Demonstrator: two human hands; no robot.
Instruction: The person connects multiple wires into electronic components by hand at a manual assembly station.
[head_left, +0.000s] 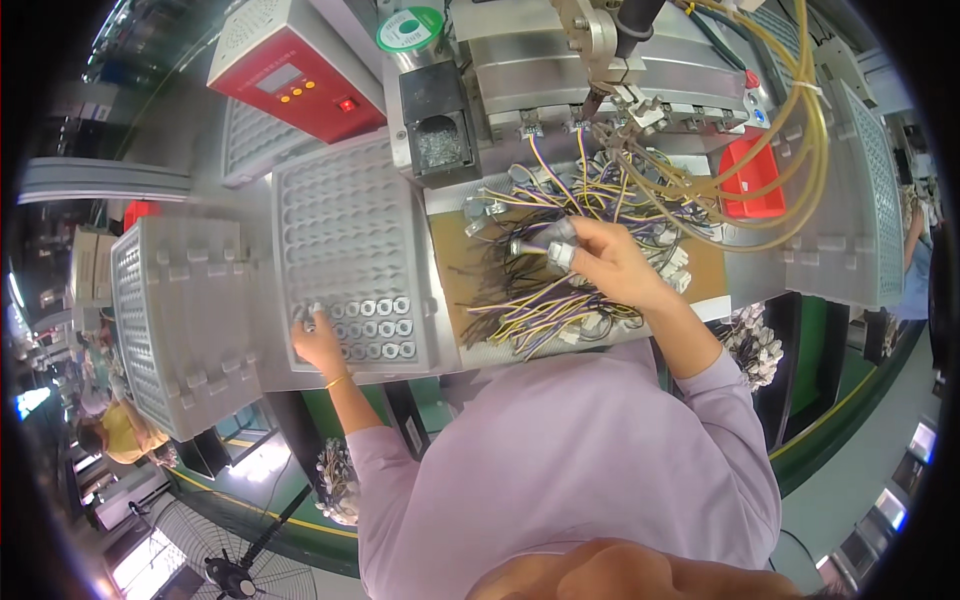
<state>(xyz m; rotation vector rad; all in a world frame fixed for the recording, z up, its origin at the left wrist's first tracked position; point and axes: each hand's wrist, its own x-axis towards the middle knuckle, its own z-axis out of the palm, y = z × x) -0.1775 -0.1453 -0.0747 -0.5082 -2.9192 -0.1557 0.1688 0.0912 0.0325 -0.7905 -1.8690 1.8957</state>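
Note:
My left hand (318, 345) is over the near left corner of a grey moulded tray (350, 225). Its fingertips are drawn together among small metal parts (385, 328) that look like hex nuts. What lies between those fingertips, if anything, is too small to make out. Farther right, my right hand (622, 265) has pale covers on its thumb and forefinger. These two pinch a wire lead with a small light end piece (517, 247). Beneath that hand, a pile of yellow, black and purple wires (540, 312) lies on a brown board (455, 262).
A red control box (300, 85) stands at the back left, beside a solder spool (410, 32) and a black holder (438, 125). A metal fixture (530, 75) clamps two wire ends. Yellow tubes (822, 140) loop above a red bin (752, 180). Stacked trays (180, 310) stand far left.

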